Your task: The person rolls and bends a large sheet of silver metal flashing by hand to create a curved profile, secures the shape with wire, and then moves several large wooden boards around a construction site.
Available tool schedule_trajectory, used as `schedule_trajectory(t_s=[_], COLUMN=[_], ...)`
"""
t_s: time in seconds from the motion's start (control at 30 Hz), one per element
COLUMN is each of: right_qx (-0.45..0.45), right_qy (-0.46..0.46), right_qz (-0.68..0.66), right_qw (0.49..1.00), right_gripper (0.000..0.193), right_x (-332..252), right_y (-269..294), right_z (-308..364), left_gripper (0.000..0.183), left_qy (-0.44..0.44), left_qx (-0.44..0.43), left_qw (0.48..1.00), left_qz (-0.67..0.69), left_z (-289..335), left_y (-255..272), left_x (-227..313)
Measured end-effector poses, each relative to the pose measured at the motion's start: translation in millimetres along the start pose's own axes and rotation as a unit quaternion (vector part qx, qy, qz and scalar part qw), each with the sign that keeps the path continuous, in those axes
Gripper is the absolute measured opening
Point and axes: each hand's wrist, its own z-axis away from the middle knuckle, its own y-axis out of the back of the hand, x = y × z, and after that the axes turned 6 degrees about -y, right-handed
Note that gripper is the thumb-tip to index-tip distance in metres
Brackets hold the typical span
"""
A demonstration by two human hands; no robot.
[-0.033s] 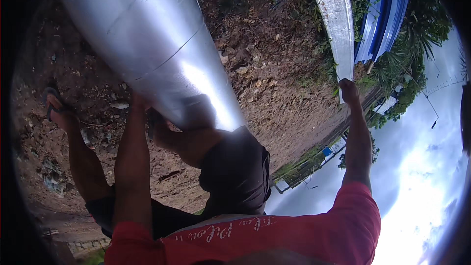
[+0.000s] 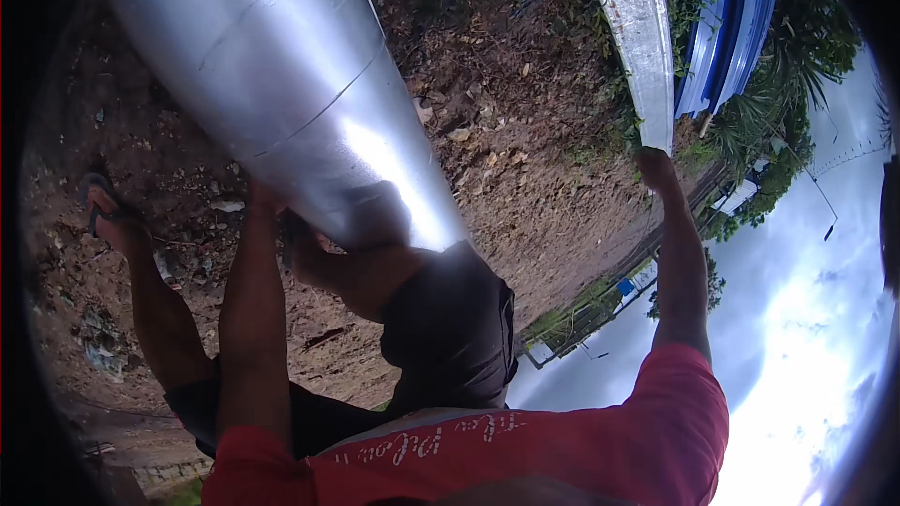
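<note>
A large, shiny silver metal cylinder [image 2: 281, 66] or rolled sheet runs from the upper left down toward my bent knee. Thin dark seam lines cross it, and its near end reflects my leg. My left hand [image 2: 267, 195] is at its lower left edge; its fingers are in shadow and partly hidden by the metal. Out to the right, my right hand [image 2: 656, 171] is closed in a fist. It overlaps the near end of a long grey metal strip [image 2: 637, 28]; whether it grips that strip or something smaller cannot be made out.
Blue ribbed metal sheets [image 2: 731, 28] lie beyond the grey strip at the upper right, beside green plants [image 2: 769, 126]. Brown soil [image 2: 506, 197] with stones and dry leaves spreads below. My sandalled left foot [image 2: 105, 206] rests on it, near pale litter [image 2: 103, 347].
My right hand has shifted slightly left across the end of the grey strip. The whole view has moved a little; my left hand stays at the cylinder's edge.
</note>
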Motion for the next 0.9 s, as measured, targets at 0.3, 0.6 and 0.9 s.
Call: schedule_trajectory(t_s=[0.3,0.6,0.9], right_qx=[0.091,0.153,0.104], right_qy=[-0.114,-0.132,-0.12], right_qz=[-0.51,-0.752,-0.808], right_qw=[0.848,0.627,0.567], right_gripper=[0.021,0.02,0.018], right_x=[-120,-142,-193], right_y=[156,218,171], right_z=[-20,-7,-62], left_gripper=[0.049,0.047,0.043], left_qy=[0.017,0.045,0.003], left_qx=[0.051,0.098,0.005], left_qw=[0.998,0.993,0.998], left_qz=[-0.032,-0.047,-0.07], left_z=[3,-11,1], left_y=[75,110,102], left_x=[18,21,19])
